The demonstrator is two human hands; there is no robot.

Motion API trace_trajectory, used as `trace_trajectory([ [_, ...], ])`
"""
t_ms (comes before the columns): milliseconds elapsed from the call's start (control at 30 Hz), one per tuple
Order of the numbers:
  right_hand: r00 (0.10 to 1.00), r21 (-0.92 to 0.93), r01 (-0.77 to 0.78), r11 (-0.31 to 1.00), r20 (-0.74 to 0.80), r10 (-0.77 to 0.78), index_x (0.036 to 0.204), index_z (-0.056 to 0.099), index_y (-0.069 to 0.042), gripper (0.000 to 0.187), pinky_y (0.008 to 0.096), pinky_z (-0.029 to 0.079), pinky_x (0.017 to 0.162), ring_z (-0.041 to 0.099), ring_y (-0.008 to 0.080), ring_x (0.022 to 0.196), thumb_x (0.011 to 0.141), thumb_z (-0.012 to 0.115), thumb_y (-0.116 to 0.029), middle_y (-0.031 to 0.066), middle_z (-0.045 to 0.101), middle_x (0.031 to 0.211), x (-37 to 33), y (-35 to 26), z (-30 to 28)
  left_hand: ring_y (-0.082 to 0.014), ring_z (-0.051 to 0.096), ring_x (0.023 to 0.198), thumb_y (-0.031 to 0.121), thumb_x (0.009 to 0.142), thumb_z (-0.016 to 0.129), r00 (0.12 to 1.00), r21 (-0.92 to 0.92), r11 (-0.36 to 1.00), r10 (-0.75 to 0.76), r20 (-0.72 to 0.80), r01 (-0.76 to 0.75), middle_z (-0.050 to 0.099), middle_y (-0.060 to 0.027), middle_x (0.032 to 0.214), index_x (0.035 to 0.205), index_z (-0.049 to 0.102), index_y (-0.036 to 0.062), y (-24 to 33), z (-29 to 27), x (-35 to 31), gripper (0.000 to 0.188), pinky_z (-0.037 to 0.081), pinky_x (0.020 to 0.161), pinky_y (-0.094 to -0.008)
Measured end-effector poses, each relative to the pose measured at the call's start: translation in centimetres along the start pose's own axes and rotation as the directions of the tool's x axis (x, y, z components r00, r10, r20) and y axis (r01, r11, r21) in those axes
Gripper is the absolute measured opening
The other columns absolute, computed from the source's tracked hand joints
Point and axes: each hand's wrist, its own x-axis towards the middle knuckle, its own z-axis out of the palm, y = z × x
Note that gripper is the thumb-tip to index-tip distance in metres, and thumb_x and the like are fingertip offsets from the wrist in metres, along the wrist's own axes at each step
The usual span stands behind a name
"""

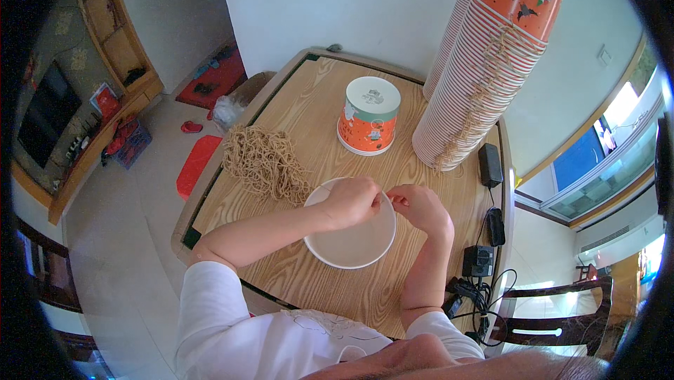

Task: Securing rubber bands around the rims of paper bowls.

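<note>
A round paper bucket [351, 248] with a white inside stands open side up before me on the wooden table. My left hand [354, 201] is over its far part, fingers closed in a pinch near the right side of the rim. My right hand [421, 208] meets it from outside that rim, fingertips also pinched together. Whatever lies between the fingers is too small or hidden to name. Left of the bucket is a loose heap of brown twine [267, 162]. Behind it, an orange and green paper bucket [369, 116] rests upside down.
Tall stacks of nested paper buckets [484, 71] rise at the far right, brown strands hanging down one. Black power adapters [478, 260] and tangled cables lie along the table's right edge. A dark wooden chair [562, 320] stands to the right. The wall borders the table's far side.
</note>
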Motion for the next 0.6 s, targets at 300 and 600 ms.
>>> trace_trajectory([
  [300, 0.997, 0.022, 0.066, 0.998, -0.042, -0.065, 0.095, 0.067, -0.017, 0.018, 0.0423, 0.05, 0.065, 0.062, 0.0336, 0.075, 0.079, 0.06, -0.022, 0.0127, 0.065, 0.079, 0.4, 0.6, 0.6, -0.0344, 0.061, 0.081, 0.015, 0.076, 0.061, 0.999, 0.016, 1.0, 0.025, -0.047, -0.025, 0.061, -0.0166, 0.081, 0.078, 0.063, 0.0025, 0.1, 0.4, 0.0, 0.013, 0.048, 0.07, -0.0455],
  [600, 0.986, 0.081, -0.008, 0.997, -0.164, 0.021, 0.09, 0.064, -0.011, 0.015, 0.0425, 0.049, 0.065, 0.063, 0.0335, 0.076, 0.082, 0.057, -0.022, 0.0144, 0.065, 0.079, 0.8, 0.8, 0.6, -0.0364, 0.057, 0.092, 0.009, 0.077, 0.061, 0.974, 0.237, 0.968, 0.124, -0.19, -0.077, 0.053, -0.0151, 0.101, 0.1, 0.054, 0.0035, -1.5, 0.0, -0.2, 0.025, 0.049, 0.073, -0.046],
])
